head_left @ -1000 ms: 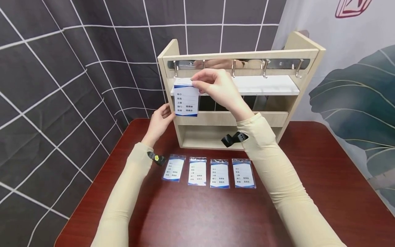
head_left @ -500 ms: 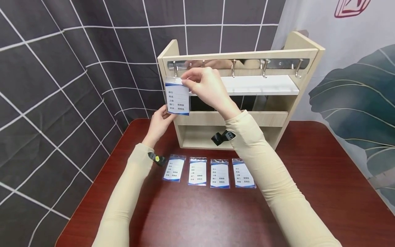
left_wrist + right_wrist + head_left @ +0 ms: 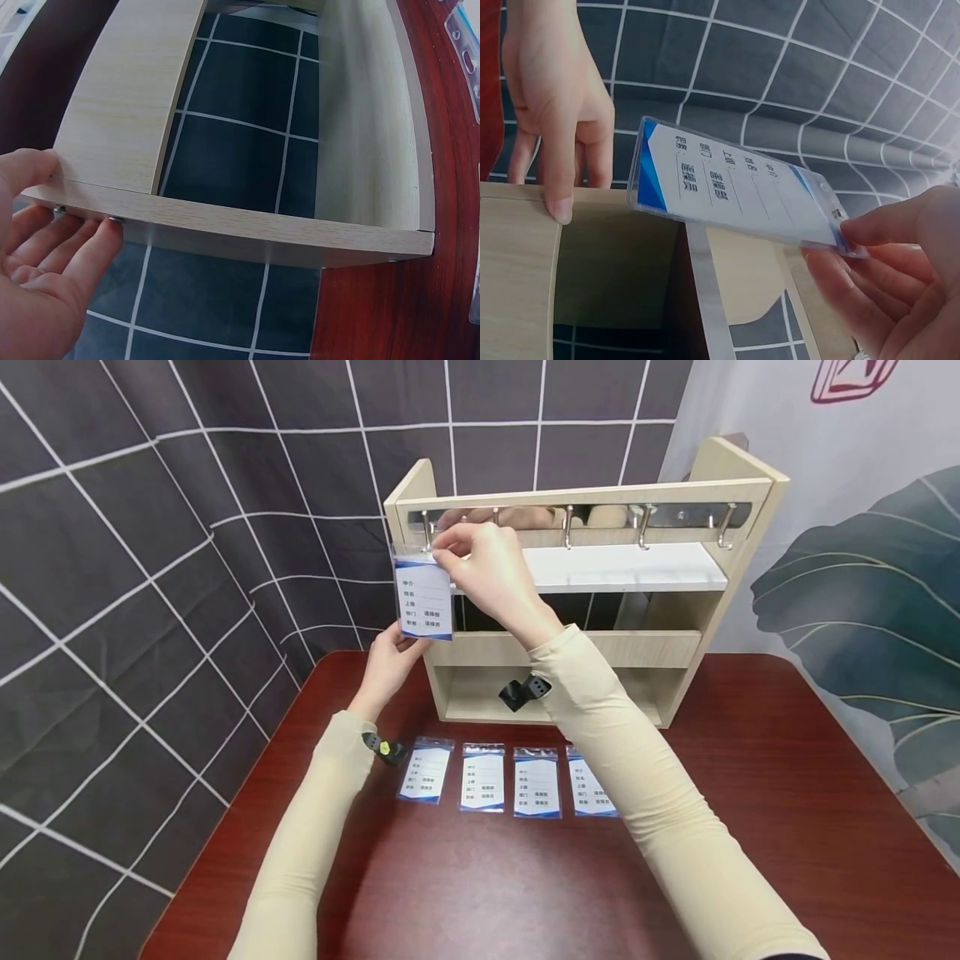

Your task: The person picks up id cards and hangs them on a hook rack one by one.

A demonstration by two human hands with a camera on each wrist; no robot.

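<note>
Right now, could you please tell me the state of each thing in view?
Held badge: raised, pinched near a top corner.
Right hand: pinching that badge.
Rack: standing upright.
Left hand: gripping the rack's side.
Four other badges: lying flat, printed side up.
Three rightmost hooks: bare.

Soft light puts a pale sheen on the counter [image 3: 465, 868]; the right wrist view is dimmer, and the left one bows the shelf [image 3: 240, 223].
</note>
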